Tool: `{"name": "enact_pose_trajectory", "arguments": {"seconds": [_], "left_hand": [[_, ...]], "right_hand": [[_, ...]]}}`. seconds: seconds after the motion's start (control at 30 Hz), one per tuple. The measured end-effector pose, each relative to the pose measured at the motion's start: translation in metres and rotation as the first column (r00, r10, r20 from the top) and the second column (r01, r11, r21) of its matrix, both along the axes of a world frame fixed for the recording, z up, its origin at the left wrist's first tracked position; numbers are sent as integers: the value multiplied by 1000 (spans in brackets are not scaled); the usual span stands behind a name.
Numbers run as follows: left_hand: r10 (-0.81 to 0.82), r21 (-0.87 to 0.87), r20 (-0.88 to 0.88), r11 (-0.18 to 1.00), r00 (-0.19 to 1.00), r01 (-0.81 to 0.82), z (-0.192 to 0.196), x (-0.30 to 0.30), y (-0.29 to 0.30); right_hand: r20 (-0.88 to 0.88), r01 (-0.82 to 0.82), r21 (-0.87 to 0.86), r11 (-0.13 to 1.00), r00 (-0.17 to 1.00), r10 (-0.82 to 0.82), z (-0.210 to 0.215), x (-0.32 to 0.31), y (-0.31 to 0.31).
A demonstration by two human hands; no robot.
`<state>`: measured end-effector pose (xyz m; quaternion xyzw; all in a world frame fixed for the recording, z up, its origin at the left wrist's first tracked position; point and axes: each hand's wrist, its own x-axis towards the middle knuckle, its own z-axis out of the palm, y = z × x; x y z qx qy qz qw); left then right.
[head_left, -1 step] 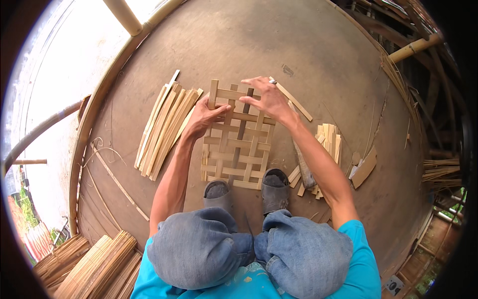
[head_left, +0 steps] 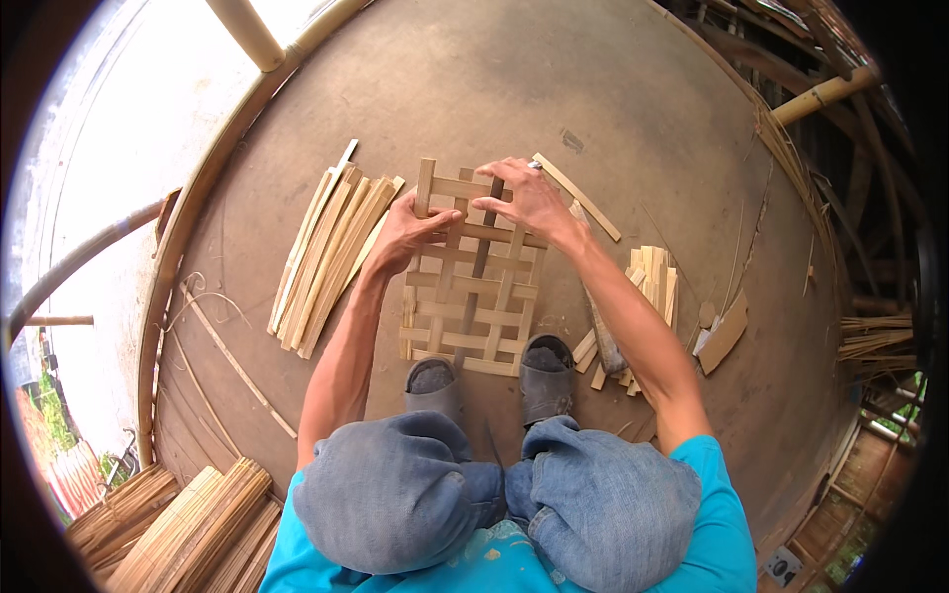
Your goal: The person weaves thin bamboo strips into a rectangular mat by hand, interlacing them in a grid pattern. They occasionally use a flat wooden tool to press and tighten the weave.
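An open-weave panel of flat bamboo strips lies on the ground just beyond my feet. A dark strip runs lengthwise through its middle. My left hand is closed on the panel's upper left side, thumb over a crosswise strip and the other fingers partly hidden. Over the upper right part is my right hand, its thumb and fingers apart on either side of the dark strip's far end. Whether those fingertips touch the strip I cannot tell.
Bundled pale strips lie to the left. Shorter strips lie right, beside my forearm, with a loose strip farther off. My sandalled feet stand at the panel's near edge. More strips are stacked at lower left.
My right hand has shifted slightly left and its fingers have bent a little toward the dark strip. The left hand and the panel look nearly the same.
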<state>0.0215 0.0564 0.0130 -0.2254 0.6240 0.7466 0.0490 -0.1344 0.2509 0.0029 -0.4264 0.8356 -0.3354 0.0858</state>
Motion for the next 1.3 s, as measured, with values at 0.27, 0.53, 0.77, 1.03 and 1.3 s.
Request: {"name": "enact_pose_trajectory", "arguments": {"seconds": [0.27, 0.53, 0.77, 1.03, 1.3], "left_hand": [[-35, -2, 34, 999, 999, 35, -12, -4, -4], [-22, -20, 55, 1000, 998, 23, -10, -2, -6], [-30, -56, 55, 998, 998, 34, -10, -6, -2], [-46, -101, 96, 993, 994, 55, -11, -6, -3], [-38, -95, 85, 994, 996, 46, -13, -5, -6]], "right_hand": [[-6, 57, -34, 998, 998, -57, -9, 7, -13], [398, 440, -8, 898, 825, -401, 2, -18, -31], [722, 884, -363, 294, 466, -511, -29, -119, 28], [-178, 672, 110, 732, 738, -651, -89, -92, 125], [-115, 471, 212, 856, 882, -457, -91, -59, 99]]}}
